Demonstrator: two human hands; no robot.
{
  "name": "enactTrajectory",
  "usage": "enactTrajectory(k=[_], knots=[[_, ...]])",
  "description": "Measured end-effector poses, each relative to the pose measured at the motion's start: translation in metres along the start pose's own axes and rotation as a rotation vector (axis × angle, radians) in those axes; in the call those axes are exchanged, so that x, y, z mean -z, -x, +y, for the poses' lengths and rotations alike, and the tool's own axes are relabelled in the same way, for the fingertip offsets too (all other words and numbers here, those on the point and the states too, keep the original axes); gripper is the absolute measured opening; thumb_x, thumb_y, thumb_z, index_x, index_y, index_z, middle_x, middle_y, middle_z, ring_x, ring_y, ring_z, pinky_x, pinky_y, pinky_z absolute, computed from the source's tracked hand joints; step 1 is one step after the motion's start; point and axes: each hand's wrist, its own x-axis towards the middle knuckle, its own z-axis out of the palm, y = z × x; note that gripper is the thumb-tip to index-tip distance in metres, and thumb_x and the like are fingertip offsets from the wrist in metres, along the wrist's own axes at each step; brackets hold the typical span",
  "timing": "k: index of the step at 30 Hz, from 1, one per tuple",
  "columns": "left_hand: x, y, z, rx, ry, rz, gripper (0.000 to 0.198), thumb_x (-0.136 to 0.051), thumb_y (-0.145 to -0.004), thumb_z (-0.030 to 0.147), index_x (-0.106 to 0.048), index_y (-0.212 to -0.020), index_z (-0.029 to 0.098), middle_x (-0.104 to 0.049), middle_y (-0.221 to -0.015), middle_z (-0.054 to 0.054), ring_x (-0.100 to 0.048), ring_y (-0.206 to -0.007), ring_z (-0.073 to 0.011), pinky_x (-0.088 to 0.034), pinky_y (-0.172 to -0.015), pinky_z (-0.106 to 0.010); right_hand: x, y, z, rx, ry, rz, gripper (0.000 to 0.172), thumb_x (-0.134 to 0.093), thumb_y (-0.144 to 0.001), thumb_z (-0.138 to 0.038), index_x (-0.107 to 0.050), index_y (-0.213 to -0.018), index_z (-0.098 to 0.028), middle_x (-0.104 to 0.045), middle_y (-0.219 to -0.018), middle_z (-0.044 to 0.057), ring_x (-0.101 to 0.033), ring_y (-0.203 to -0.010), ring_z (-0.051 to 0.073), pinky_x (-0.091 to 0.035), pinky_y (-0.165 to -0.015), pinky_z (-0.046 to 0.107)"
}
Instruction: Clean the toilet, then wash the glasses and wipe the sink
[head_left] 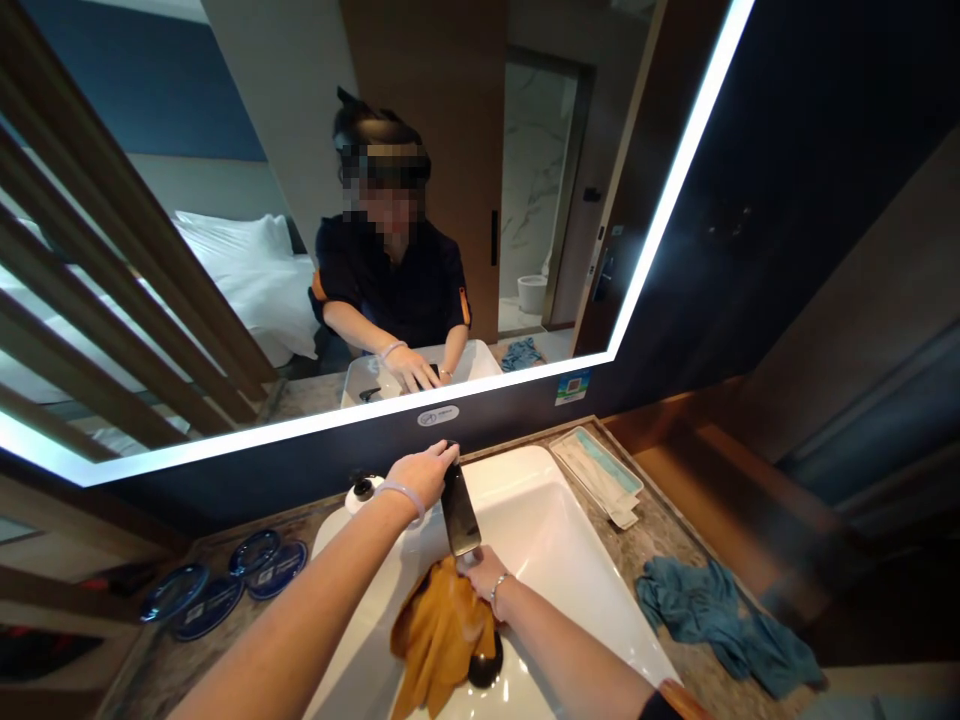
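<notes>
My left hand (426, 472) rests on top of the dark faucet (459, 512), fingers curled over its handle. My right hand (484, 572) is closed on a mustard-yellow cloth (439, 635), holding it under the faucet's spout inside the white sink (555, 540). The cloth hangs down over the black drain (487, 668). A bracelet sits on each wrist.
A teal cloth (712, 615) lies crumpled on the stone counter to the right. Packaged items (598, 472) sit at the back right. Blue round coasters (225, 580) lie on the left. A lit mirror (450, 200) shows my reflection and a bed.
</notes>
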Motion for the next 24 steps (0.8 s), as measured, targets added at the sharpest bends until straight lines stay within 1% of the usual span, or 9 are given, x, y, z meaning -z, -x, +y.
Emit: enactTrajectory(k=[2, 4, 7, 10, 14, 16, 18, 21, 24], knots=[[-0.004, 0.006, -0.007, -0.002, 0.049, 0.027, 0.064, -0.044, -0.085, 0.004, -0.043, -0.148, 0.017, -0.043, -0.154, -0.013, -0.056, -0.129, -0.0286, -0.051, -0.105, -0.043, 0.019, 0.009, -0.002, 0.049, -0.015, 0.03, 0.019, -0.065, -0.055, -0.027, -0.057, -0.07, -0.019, -0.056, -0.061, -0.002, -0.051, -0.061, 0.016, -0.042, -0.062, 0.029], [-0.007, 0.01, -0.011, -0.004, 0.079, 0.048, 0.058, -0.044, -0.089, 0.008, -0.046, -0.146, 0.018, -0.045, -0.153, -0.011, -0.053, -0.132, -0.0253, -0.047, -0.11, -0.04, 0.038, 0.02, -0.006, 0.1, -0.051, 0.059, 0.018, -0.059, -0.057, -0.03, -0.053, -0.069, -0.019, -0.053, -0.061, -0.003, -0.047, -0.06, 0.013, -0.038, -0.061, 0.026], [-0.008, 0.01, -0.01, 0.011, 0.095, 0.068, 0.051, -0.044, -0.092, 0.012, -0.051, -0.142, 0.017, -0.049, -0.149, -0.011, -0.055, -0.13, -0.027, -0.047, -0.11, -0.043, 0.057, 0.034, -0.021, 0.189, -0.091, 0.077, 0.024, -0.06, -0.059, -0.035, -0.042, -0.068, -0.02, -0.045, -0.062, -0.005, -0.04, -0.06, 0.012, -0.032, -0.058, 0.024], [-0.008, 0.007, -0.001, 0.043, 0.101, 0.087, 0.049, -0.043, -0.092, 0.011, -0.052, -0.14, 0.016, -0.051, -0.147, -0.012, -0.059, -0.125, -0.0308, -0.052, -0.103, -0.048, 0.062, 0.044, -0.052, 0.384, -0.057, 0.057, 0.032, -0.065, -0.06, -0.034, -0.037, -0.07, -0.021, -0.041, -0.064, -0.006, -0.036, -0.06, 0.01, -0.031, -0.058, 0.023], [-0.009, 0.004, 0.005, 0.096, 0.138, 0.114, 0.049, -0.044, -0.089, 0.007, -0.055, -0.136, 0.013, -0.053, -0.144, -0.018, -0.064, -0.116, -0.0342, -0.056, -0.095, -0.052, 0.054, 0.036, -0.109, 0.601, 0.112, 0.001, 0.024, -0.056, -0.065, -0.025, -0.051, -0.088, -0.02, -0.055, -0.078, -0.002, -0.049, -0.07, 0.014, -0.041, -0.066, 0.025], [-0.013, 0.004, 0.001, 0.089, 0.203, 0.127, 0.051, -0.051, -0.085, 0.008, -0.055, -0.136, 0.014, -0.053, -0.145, -0.016, -0.06, -0.124, -0.0297, -0.051, -0.105, -0.045, 0.043, 0.021, -0.134, 0.699, 0.352, -0.056, 0.033, -0.053, -0.068, -0.023, -0.059, -0.1, -0.019, -0.064, -0.096, 0.004, -0.057, -0.089, 0.018, -0.046, -0.083, 0.031], [-0.018, 0.01, -0.005, 0.088, 0.266, 0.154, 0.061, -0.053, -0.081, 0.007, -0.05, -0.141, 0.014, -0.049, -0.15, -0.013, -0.05, -0.135, -0.0235, -0.041, -0.116, -0.037, 0.027, 0.007, -0.148, 0.802, 0.666, -0.119, 0.039, -0.057, -0.067, -0.024, -0.066, -0.105, -0.02, -0.066, -0.112, 0.006, -0.056, -0.106, 0.023, -0.042, -0.099, 0.038], [-0.026, 0.034, -0.012, 0.125, 0.428, 0.294, 0.063, -0.045, -0.081, 0.011, -0.045, -0.144, 0.01, -0.045, -0.153, -0.012, -0.046, -0.138, -0.0189, -0.036, -0.119, -0.034, 0.003, 0.003, -0.142, 0.94, 0.897, -0.109, 0.032, -0.056, -0.064, -0.021, -0.071, -0.092, -0.021, -0.069, -0.101, 0.005, -0.057, -0.1, 0.024, -0.041, -0.097, 0.04], [-0.036, 0.077, -0.017, 0.23, 0.711, 0.482, 0.048, -0.043, -0.087, 0.029, -0.06, -0.129, 0.016, -0.067, -0.128, -0.008, -0.066, -0.112, -0.0192, -0.053, -0.099, -0.032, -0.002, 0.027, -0.117, 1.039, 0.748, -0.059, 0.02, -0.05, -0.067, -0.015, -0.067, -0.074, -0.021, -0.066, -0.08, 0.002, -0.058, -0.083, 0.019, -0.042, -0.087, 0.036]])
